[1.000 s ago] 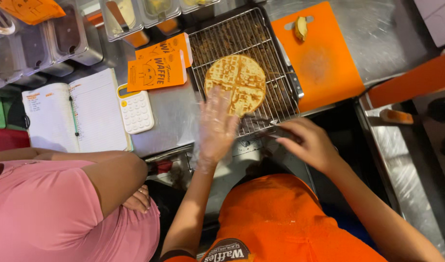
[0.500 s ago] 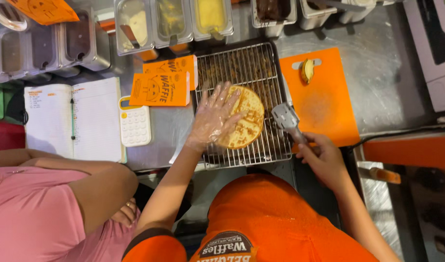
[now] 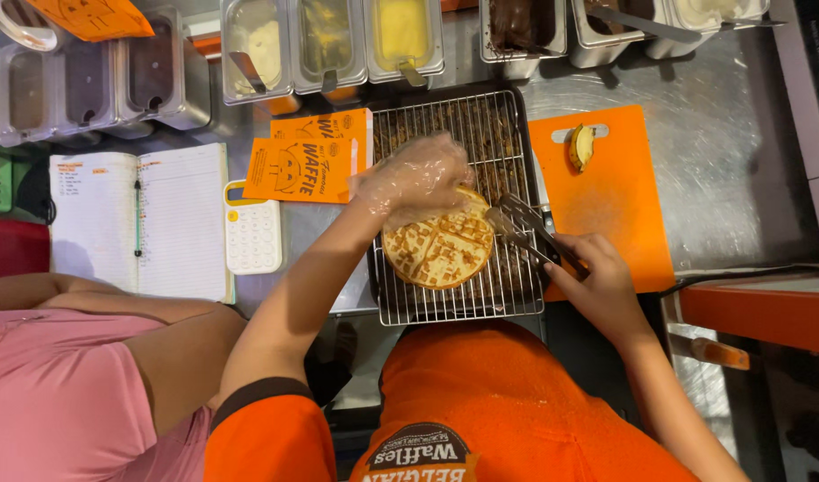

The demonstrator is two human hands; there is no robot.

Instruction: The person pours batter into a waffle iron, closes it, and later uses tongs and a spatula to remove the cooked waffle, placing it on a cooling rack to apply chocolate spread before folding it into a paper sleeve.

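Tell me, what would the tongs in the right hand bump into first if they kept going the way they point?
Most likely the waffle on the wire rack: the tongs in the right hand point at its edge.

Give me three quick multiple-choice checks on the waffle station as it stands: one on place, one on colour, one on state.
1. Where does the round waffle lie?
A. on the wire cooling rack
B. on the orange cutting board
C. on the open notebook

2. What colour is the calculator?
A. orange
B. green
C. white with a yellow top edge

3. What does the right hand hold?
A. nothing
B. metal tongs
C. the banana piece

Answers: 1 A, the waffle sits on the rack's wires under the gloved left hand. 2 C, white keys and body, yellow rim. 3 B, its fingers close around the tongs, whose tips reach the waffle's edge.
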